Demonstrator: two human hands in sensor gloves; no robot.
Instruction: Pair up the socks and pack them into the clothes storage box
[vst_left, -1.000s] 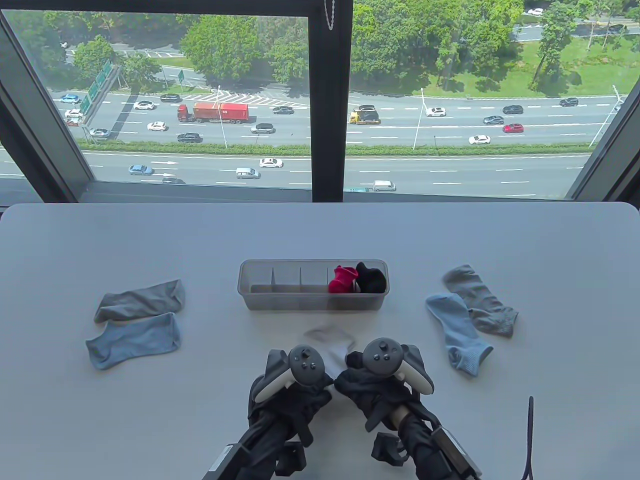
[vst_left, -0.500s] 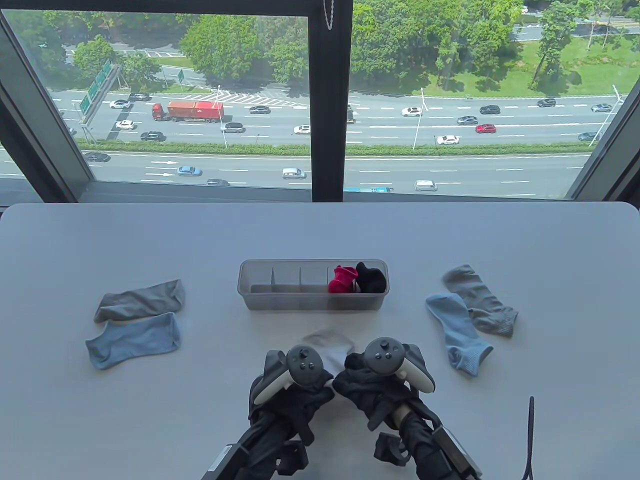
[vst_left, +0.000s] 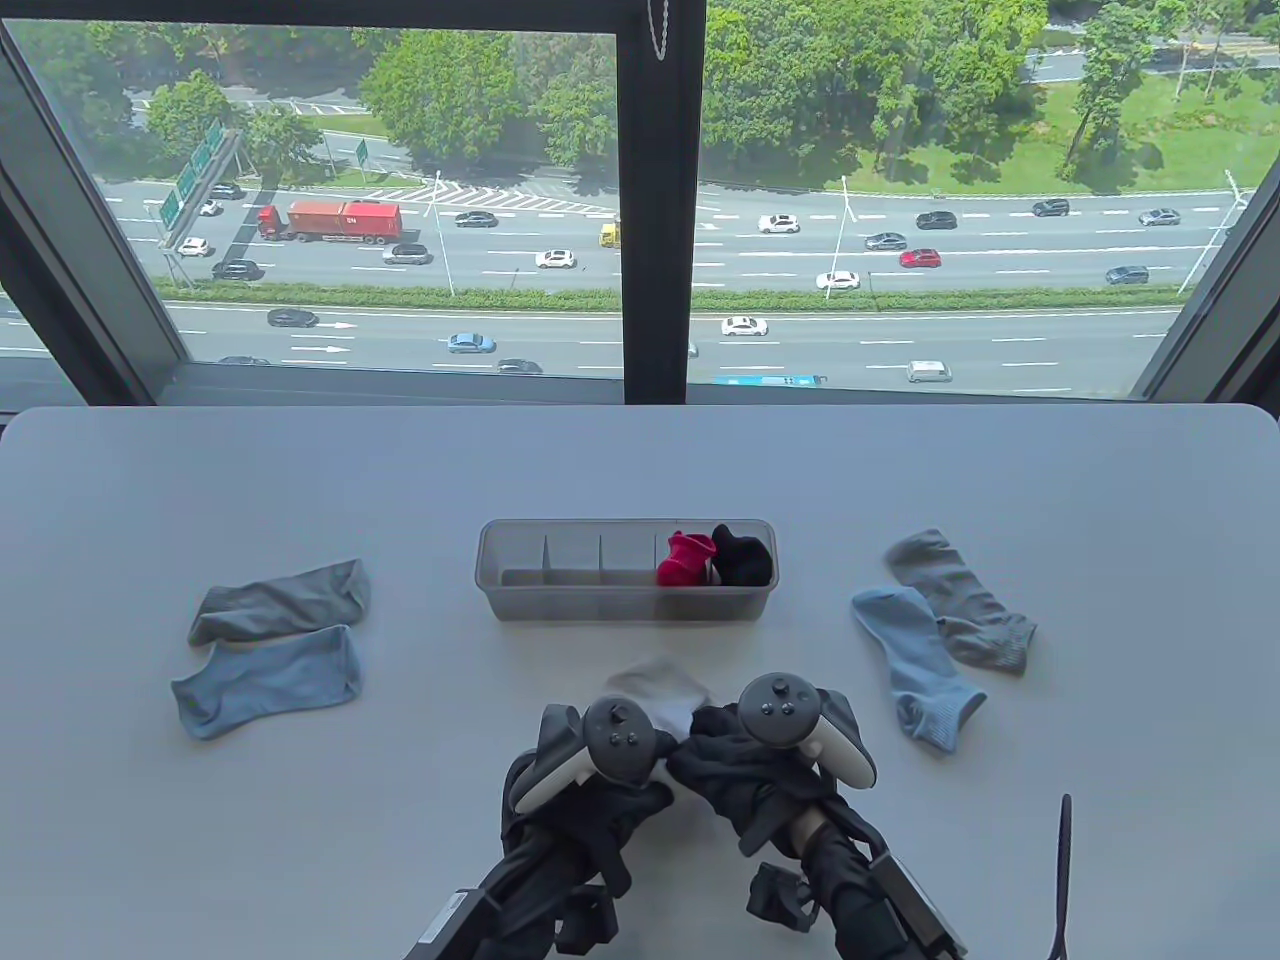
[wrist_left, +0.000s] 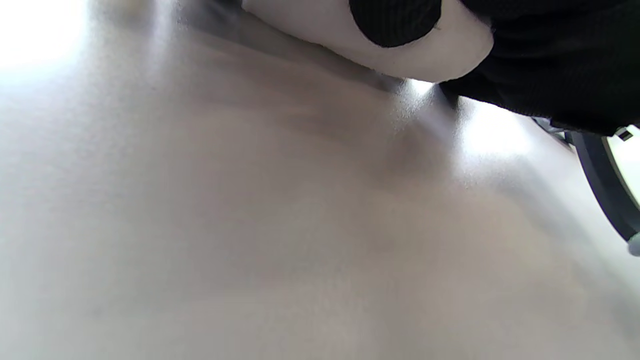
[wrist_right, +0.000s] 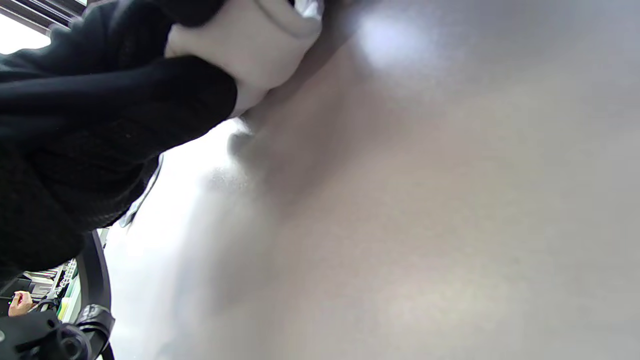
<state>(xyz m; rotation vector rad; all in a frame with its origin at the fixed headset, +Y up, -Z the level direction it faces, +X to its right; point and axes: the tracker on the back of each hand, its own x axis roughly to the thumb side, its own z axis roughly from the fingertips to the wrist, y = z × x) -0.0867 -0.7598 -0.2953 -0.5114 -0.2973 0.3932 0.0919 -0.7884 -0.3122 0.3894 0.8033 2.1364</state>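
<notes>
While both gloved hands meet near the front edge of the white table (vst_left: 640, 470), they grip one bundle of white socks (vst_left: 662, 697) between them — the left hand (vst_left: 590, 775) curls its fingers round the near left part, the right hand (vst_left: 745, 765) curls round the near right part. From the left wrist view, a black fingertip (wrist_left: 395, 20) presses into the white cloth (wrist_left: 400, 50), which bulges round it just above the tabletop. From the right wrist view, dark fingers (wrist_right: 115, 105) wrap the white roll (wrist_right: 255, 55) from the side.

Just beyond the grip, the free end of the white bundle fans out toward the clear storage box (vst_left: 627, 600), which sits straight ahead, near but apart. Of its compartments, the two rightmost hold a red pair (vst_left: 686, 558) and a black pair (vst_left: 744, 557); the ones to their left show only dividers.

Well off to the left of the grip lie a grey sock (vst_left: 282, 602) and a light blue sock (vst_left: 268, 682), touching — the blue one nearer. Well off to the right lie another light blue sock (vst_left: 915, 665) and another grey sock (vst_left: 960, 598), overlapping at the edge.
</notes>
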